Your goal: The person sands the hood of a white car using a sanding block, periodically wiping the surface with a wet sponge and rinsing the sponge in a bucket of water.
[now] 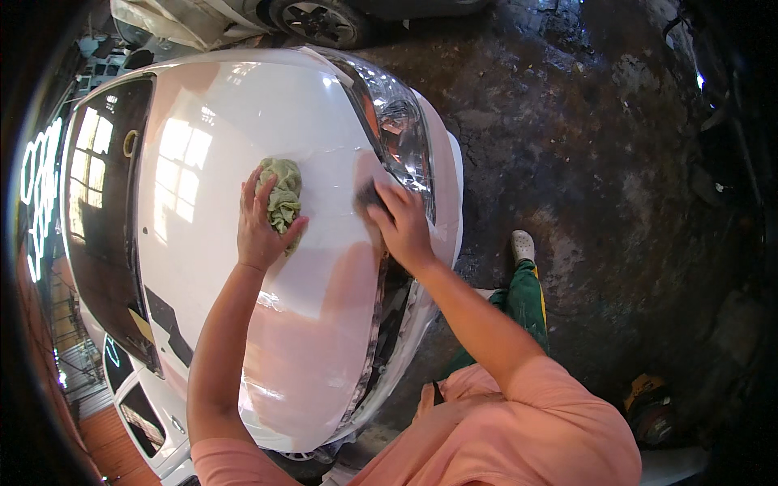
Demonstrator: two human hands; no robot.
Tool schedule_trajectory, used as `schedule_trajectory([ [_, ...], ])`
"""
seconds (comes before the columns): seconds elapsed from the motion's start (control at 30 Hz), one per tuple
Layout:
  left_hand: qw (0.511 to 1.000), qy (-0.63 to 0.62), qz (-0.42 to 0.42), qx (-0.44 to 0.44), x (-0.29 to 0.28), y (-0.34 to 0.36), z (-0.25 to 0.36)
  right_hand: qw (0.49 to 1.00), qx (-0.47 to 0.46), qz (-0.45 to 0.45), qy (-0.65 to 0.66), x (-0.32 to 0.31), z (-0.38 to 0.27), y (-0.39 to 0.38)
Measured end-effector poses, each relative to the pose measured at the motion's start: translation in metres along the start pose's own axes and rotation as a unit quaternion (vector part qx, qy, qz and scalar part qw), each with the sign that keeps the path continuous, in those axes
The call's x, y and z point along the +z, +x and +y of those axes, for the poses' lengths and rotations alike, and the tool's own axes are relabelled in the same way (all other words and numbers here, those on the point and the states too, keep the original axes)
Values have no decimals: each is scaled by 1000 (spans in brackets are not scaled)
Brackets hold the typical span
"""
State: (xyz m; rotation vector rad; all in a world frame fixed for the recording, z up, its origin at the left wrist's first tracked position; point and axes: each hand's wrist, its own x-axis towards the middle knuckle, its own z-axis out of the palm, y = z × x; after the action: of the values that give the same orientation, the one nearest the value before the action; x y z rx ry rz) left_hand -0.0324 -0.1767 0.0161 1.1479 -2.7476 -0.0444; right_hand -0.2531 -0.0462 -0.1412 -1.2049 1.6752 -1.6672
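Note:
My left hand (255, 227) is closed on a crumpled pale-green cloth (282, 202) resting on the white car bonnet (203, 275), which has pinkish patches. My right hand (402, 223) grips a dark grey pad (369, 194), blurred by motion, against a pinkish patch near the bonnet's front edge. The headlight (397, 121), under clear film, sits just beyond that hand.
The windscreen (101, 211) is at the left. Another car's wheel (316, 18) stands at the top. My leg (527, 300) is beside the car on the stained dark floor (608, 162). A yellow and dark object (652, 413) lies at the lower right.

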Motion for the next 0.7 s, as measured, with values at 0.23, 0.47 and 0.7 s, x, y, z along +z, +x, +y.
schedule_trajectory([
  [0.23, 1000, -1, 11, 17, 5, 15, 11, 999, 23, 30, -22, -2, 16, 66],
  [0.47, 1000, 7, 3, -4, -3, 2, 4, 999, 26, -24, 8, -27, 6, -53],
  [0.7, 1000, -15, -6, -6, 4, 8, 5, 998, 52, 16, 11, -6, 22, 40],
])
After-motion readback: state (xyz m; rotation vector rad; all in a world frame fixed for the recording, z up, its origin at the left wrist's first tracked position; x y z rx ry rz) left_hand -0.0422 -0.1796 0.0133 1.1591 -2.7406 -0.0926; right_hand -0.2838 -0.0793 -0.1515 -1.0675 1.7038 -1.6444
